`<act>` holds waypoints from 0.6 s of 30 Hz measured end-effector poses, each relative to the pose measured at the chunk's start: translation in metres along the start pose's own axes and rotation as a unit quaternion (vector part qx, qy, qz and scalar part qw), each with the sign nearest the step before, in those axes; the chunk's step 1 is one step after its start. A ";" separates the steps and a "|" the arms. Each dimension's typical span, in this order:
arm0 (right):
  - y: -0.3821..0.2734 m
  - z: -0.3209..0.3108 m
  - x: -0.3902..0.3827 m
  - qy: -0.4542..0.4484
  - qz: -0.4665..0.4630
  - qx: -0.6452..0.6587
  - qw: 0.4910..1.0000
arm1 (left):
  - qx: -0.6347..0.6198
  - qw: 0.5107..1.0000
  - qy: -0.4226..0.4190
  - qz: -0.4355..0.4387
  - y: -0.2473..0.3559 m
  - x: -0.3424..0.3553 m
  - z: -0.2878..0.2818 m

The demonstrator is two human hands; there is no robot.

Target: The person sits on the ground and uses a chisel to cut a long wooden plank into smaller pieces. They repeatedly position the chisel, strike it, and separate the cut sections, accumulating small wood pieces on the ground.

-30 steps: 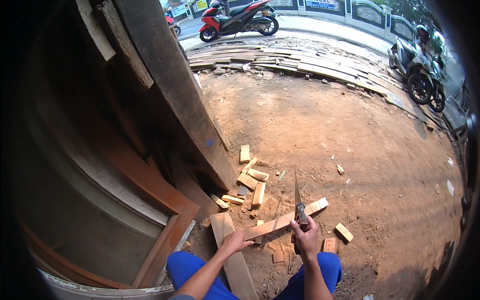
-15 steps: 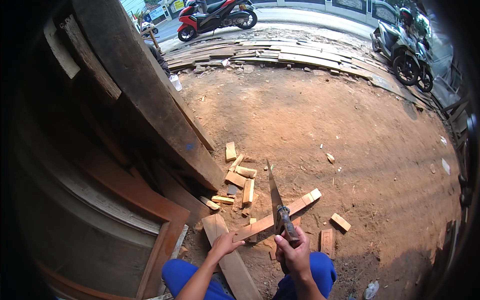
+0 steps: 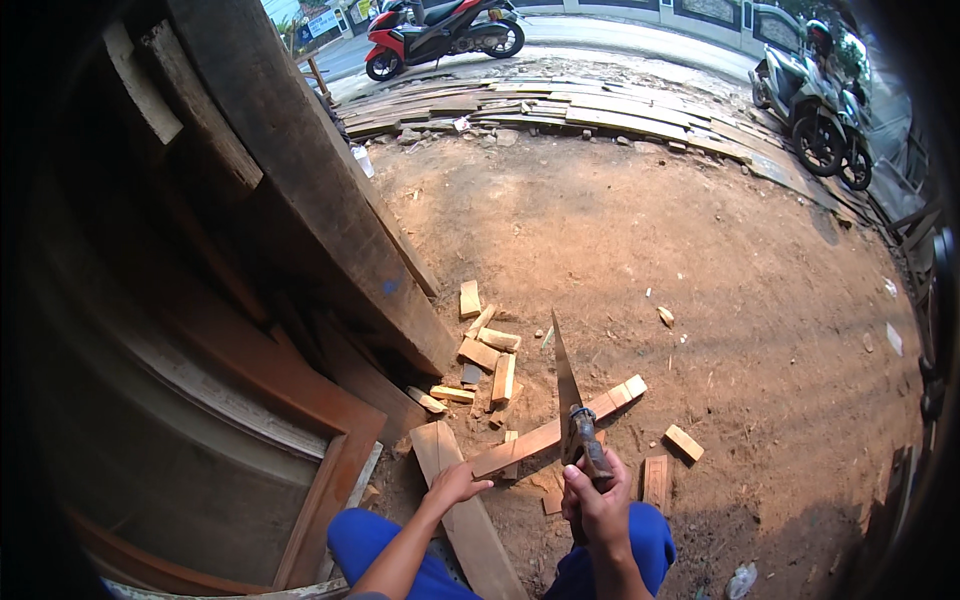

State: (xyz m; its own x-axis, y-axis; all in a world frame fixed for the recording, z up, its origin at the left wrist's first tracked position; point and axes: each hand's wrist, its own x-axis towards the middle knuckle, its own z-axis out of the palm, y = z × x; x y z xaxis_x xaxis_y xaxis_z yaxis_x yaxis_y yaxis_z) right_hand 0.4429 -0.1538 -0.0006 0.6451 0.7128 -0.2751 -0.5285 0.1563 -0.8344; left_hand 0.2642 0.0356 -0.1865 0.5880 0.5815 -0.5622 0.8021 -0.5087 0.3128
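My right hand (image 3: 600, 500) is closed round the handle of a handsaw (image 3: 568, 385), whose blade points away from me and slightly left. The blade crosses over a long wooden batten (image 3: 530, 447) lying at a slant; whether they touch I cannot tell. At the batten's near left end, my left hand (image 3: 455, 487) grips it against a wide plank (image 3: 480, 545) between my knees. Pencil-like lines cross the batten toward its far right end. Part of the batten is hidden behind the saw.
Several wood offcuts (image 3: 503, 378) are heaped ahead, and single blocks (image 3: 684, 443) lie to the right on the dirt ground (image 3: 620, 230). A thick timber post (image 3: 340, 220) and a framed wooden panel (image 3: 330, 470) stand at left. Boards (image 3: 630, 118) and motorbikes (image 3: 445, 38) are farther off.
The saw and my right hand have shifted slightly to the right. My left hand stays at the batten's end. The whole view has moved a little.
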 end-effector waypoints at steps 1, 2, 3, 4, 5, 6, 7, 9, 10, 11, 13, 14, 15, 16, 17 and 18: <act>-0.002 0.001 0.000 0.002 -0.002 0.003 1.000 | -0.003 1.000 0.003 0.005 0.004 -0.002 -0.005; -0.003 0.002 0.000 0.004 -0.005 0.005 1.000 | -0.006 1.000 0.006 0.010 0.006 -0.004 -0.008; -0.004 0.002 -0.001 0.006 -0.008 0.011 1.000 | 0.000 1.000 0.002 0.012 0.005 -0.002 -0.004; -0.005 0.003 -0.002 0.002 -0.008 0.018 1.000 | 0.005 1.000 0.001 0.008 -0.001 -0.002 0.000; -0.005 0.004 -0.004 0.000 -0.007 0.025 1.000 | 0.010 1.000 -0.002 0.005 -0.006 -0.001 0.005; -0.005 0.006 -0.005 0.005 -0.006 0.020 1.000 | 0.024 1.000 -0.014 -0.005 -0.013 0.005 0.009; -0.005 0.006 -0.006 0.000 -0.010 0.025 1.000 | 0.036 0.999 -0.034 -0.015 -0.020 0.009 0.017; -0.007 0.003 -0.004 -0.003 -0.020 0.033 0.999 | 0.053 0.996 -0.064 -0.034 -0.020 0.006 0.028; -0.005 0.000 -0.003 0.015 -0.022 0.021 0.999 | 0.058 0.995 -0.075 -0.042 -0.014 0.008 0.025; -0.006 -0.002 -0.003 0.022 -0.032 0.020 0.999 | 0.064 0.993 -0.084 -0.050 -0.006 0.008 0.018; -0.009 -0.002 -0.003 0.040 -0.045 0.005 0.998 | 0.052 0.992 -0.094 -0.061 -0.004 0.008 0.011; -0.008 -0.001 -0.003 0.047 -0.042 0.011 0.998 | 0.050 0.993 -0.085 -0.062 -0.009 0.005 0.013; -0.007 0.001 -0.003 0.054 -0.040 0.016 0.998 | 0.048 0.994 -0.077 -0.062 -0.013 0.003 0.014; -0.007 0.001 -0.002 0.054 -0.046 0.012 0.997 | 0.040 0.991 -0.100 -0.083 -0.007 0.001 0.008; -0.007 0.000 -0.001 0.056 -0.049 0.010 0.997 | 0.043 0.991 -0.099 -0.083 -0.005 -0.002 0.005; -0.006 0.000 -0.001 0.058 -0.053 0.008 0.997 | 0.046 0.991 -0.098 -0.082 -0.004 -0.004 0.005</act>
State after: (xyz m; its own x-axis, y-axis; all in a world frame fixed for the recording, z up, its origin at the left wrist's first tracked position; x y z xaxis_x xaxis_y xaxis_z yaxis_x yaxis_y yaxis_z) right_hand 0.4457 -0.1553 0.0048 0.7568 0.6082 -0.2396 -0.4617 0.2380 -0.8545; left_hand 0.2579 0.0325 -0.1891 0.4110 0.5317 -0.7405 0.8676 -0.4776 0.1387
